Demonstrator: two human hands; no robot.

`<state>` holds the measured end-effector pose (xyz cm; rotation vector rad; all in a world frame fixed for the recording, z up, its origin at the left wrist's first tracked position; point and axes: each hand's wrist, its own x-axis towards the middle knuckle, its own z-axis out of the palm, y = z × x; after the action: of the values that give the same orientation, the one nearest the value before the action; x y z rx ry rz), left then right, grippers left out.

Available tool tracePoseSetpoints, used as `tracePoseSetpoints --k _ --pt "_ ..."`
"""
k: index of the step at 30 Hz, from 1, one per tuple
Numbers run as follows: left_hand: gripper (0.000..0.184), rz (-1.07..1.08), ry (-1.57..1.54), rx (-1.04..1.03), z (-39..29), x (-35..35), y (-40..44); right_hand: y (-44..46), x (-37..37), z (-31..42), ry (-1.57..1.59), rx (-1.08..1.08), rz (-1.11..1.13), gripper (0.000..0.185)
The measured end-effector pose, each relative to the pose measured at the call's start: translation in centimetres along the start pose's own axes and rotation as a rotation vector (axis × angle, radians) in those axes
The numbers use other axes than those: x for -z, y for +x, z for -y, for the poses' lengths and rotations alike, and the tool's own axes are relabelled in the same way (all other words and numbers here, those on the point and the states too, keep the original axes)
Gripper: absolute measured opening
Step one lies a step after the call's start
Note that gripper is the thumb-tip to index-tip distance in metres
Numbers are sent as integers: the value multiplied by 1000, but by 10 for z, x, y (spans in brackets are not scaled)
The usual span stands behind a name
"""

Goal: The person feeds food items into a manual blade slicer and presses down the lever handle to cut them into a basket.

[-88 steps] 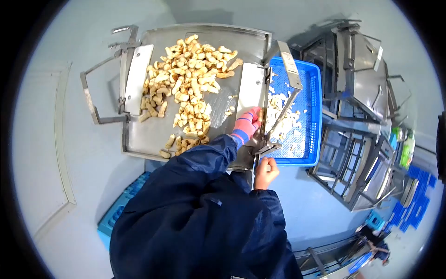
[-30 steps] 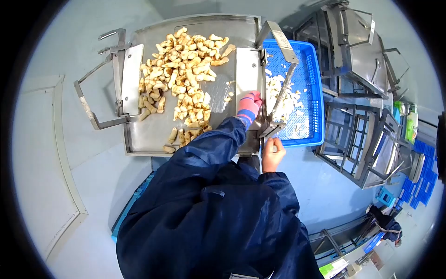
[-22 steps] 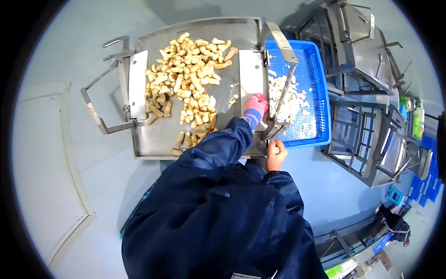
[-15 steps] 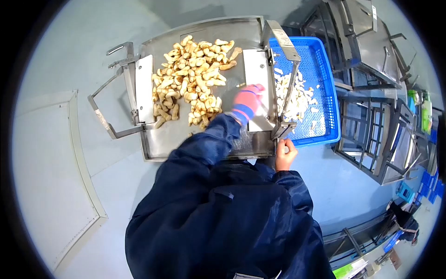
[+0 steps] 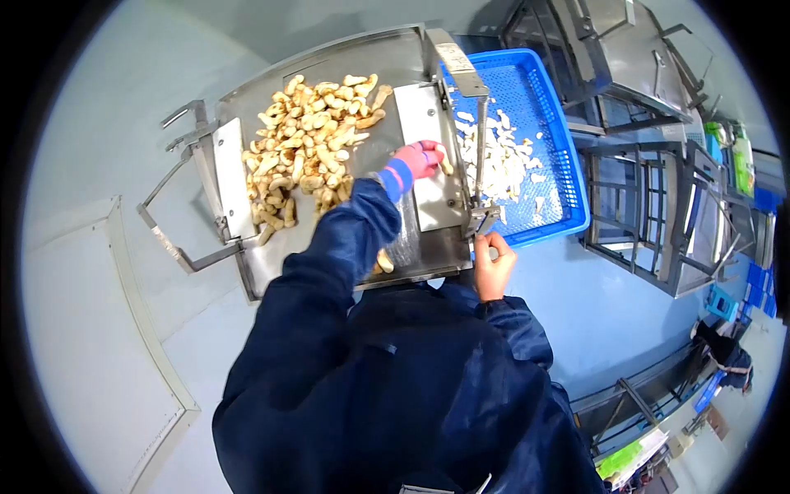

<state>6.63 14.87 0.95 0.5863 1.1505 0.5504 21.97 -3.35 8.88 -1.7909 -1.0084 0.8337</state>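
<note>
Head camera looking down and forward over wearer's dark blue jacket [image 5: 411, 387], steel-topped table [image 5: 265, 262] filling upper middle at close range, blue perforated basket [image 5: 568, 148] lying just beyond its right edge. Steel stands [image 5: 613, 49] showing farther off, rightward. Wide lens bending outer scene (black rim curving round sides).

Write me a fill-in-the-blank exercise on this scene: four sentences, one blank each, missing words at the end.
The left hand wears a striped glove that is mostly ____.
The bare hand is the person's ____ one.
The small white slices lie in a perforated plastic basket coloured ____.
The pile of knobbly tan pieces rests on a shiny grey tray made of ____.

Missing words: pink; right; blue; metal.
</note>
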Motion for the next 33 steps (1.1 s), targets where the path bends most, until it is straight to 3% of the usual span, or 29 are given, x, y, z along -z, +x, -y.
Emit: tracePoseSetpoints --k 2,4,7,10,11,14,19,22,25,28,30,31,33 --pt "22 -22 214 -100 32 -20 32 1 2 6 -15 -3 11 22" --pt "21 -323 523 -433 57 -28 45 1 2 8 -33 -1 18 22" --pt "23 -366 143 -137 35 -41 8 0 2 -3 -38 -9 38 21" --pt "27 -220 -79 -328 77 -32 10 -1 0 -4 -28 2 21 21" --pt "32 -259 275 -418 83 -33 7 -1 -1 -7 -21 6 15 21" --pt "37 -332 395 -544 76 -50 -10 0 -2 -4 -17 18 9 21" --pt "41 -411 386 -514 88 -55 -4 4 2 8 47 -84 53 21" --pt "40 -444 516 -509 72 -60 -21 -4 -4 -21 -58 81 -9 21" --pt "36 -435 473 -520 78 -58 -14 -7 -4 -44 13 13 29 22" --pt "36 -396 336 -508 94 -55 6 -1 0 1 90 -74 16 23" --pt "37 -429 418 -498 75 -59 -13 -3 -1 -18 120 -68 42 22" --pt "38 -410 377 -492 77 -59 -8 -5 -3 -34 24 88 29 21" --pt "40 -377 288 -462 80 -59 -3 -9 -4 -69 41 -28 74 20"
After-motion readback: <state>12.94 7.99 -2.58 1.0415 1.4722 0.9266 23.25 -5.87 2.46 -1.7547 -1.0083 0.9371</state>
